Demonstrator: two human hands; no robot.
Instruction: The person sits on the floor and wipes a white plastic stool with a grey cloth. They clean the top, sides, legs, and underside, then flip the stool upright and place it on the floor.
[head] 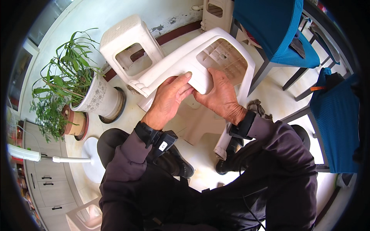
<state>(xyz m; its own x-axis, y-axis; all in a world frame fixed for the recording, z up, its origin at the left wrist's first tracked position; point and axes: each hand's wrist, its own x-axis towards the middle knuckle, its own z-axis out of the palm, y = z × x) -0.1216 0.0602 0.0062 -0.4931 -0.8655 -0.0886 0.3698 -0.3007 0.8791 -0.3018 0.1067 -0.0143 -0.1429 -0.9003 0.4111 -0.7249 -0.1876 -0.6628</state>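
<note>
A white plastic stool [173, 68] is tipped on its side before me, its underside ribs showing through the side opening. A smooth white flat piece [199, 79] lies over the edge of its side panel; whether it is sheet or rigid plastic I cannot tell. My left hand [170, 96] grips this piece at its left edge, thumb on top and fingers curled below. On the other side, my right hand [221, 93] pinches its right edge, thumb near the opening. The fingertips beneath the piece are partly hidden.
Another white stool [130, 46] stands upright by the wall. Potted plants [101, 92] are at left, beside a white round stand base [94, 158]. Chairs with blue covers [266, 29] crowd the right. A beige stool [86, 216] sits at lower left, near cabinets [47, 184].
</note>
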